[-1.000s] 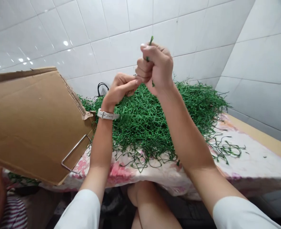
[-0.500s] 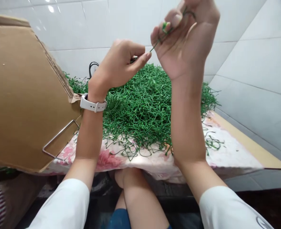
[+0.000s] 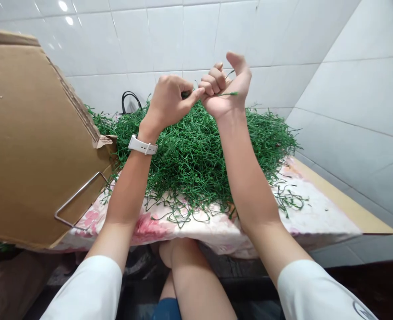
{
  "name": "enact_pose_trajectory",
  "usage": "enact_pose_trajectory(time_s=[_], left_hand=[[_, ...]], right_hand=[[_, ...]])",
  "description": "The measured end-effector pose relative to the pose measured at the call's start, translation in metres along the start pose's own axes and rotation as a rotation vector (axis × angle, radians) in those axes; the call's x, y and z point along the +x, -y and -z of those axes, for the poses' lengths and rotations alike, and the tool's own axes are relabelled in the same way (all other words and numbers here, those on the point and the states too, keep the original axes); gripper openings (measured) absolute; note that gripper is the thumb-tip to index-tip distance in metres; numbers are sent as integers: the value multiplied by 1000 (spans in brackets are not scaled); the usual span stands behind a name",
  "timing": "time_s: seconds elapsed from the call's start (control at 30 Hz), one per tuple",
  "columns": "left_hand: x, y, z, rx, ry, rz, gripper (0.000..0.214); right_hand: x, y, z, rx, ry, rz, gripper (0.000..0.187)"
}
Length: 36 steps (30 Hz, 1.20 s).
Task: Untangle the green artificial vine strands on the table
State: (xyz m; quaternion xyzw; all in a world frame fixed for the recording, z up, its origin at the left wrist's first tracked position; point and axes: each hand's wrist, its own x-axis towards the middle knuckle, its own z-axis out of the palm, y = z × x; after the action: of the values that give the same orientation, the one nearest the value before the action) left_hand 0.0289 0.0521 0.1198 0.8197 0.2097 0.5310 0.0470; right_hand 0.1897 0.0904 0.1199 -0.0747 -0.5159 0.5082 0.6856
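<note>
A large tangled heap of thin green stems with small knobby ends lies before me. Above it my left hand, wearing a pale watch strap, is closed in a pinch; dark green shows between thumb and curled fingers. My right hand, palm toward me, touches or nearly touches the left fingertips. Its fingers are curled over a green stem whose end pokes out across the palm, while the thumb stands away. How the stem runs between the two hands is hidden.
A big cardboard sheet or box side stands at the left, with a bent metal wire frame by its lower edge. A flowered cloth covers the table. Behind is a white tiled wall; a black loop handle rises behind the heap.
My right hand has come down and left, close to my left hand. Its fingers have curled in further over the stem. My left hand keeps its pinch.
</note>
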Motion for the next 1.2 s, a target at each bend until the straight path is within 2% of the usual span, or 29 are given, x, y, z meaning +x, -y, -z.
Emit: enact_pose_trajectory(time_s=[0.07,0.13,0.2,0.23,0.3,0.33,0.37,0.43,0.53,0.6,0.7,0.83,0.93,1.03,1.13,1.2], left_hand=[[1,6,-8,-66,-30,36,57],[0,6,-16,-42,-5,74,50],[-1,6,-23,3,38,91,44],[-2,7,-26,3,39,102,42],[-3,13,-29,-59,5,143,42],[-3,16,-30,-99,-13,165,43],[-2,20,-30,-131,-29,183,44],[-1,24,-29,-163,-34,204,45],[1,15,-26,-135,-21,199,45],[1,2,-24,-24,18,167,47],[-1,-17,-22,224,78,134,50],[-3,-25,-24,344,67,135,50],[-2,-27,-27,286,8,-3,47],[1,-36,-30,393,-24,-122,51],[3,-44,-28,394,-68,-162,57],[3,-42,-24,243,-137,-135,63]], right_hand=[[1,-7,-2,20,-68,-47,52],[0,-14,-10,-41,-204,-31,62],[-3,-17,-23,-174,-306,138,64],[-6,-17,-29,-253,-303,264,60],[-14,-11,-38,-360,-221,491,50],[-18,-7,-41,-369,-161,551,47],[-21,-3,-43,-357,-107,566,45],[-27,4,-44,-330,-49,505,46],[-32,7,-45,-469,-86,415,48],[-34,7,-46,-578,-156,454,46],[-36,7,-47,-575,-155,491,40],[-37,12,-46,-561,-177,452,35],[-36,21,-48,-595,-231,538,35],[-29,29,-50,-665,-319,636,45],[-21,35,-49,-530,-392,701,47],[-16,38,-43,-285,-286,563,46]])
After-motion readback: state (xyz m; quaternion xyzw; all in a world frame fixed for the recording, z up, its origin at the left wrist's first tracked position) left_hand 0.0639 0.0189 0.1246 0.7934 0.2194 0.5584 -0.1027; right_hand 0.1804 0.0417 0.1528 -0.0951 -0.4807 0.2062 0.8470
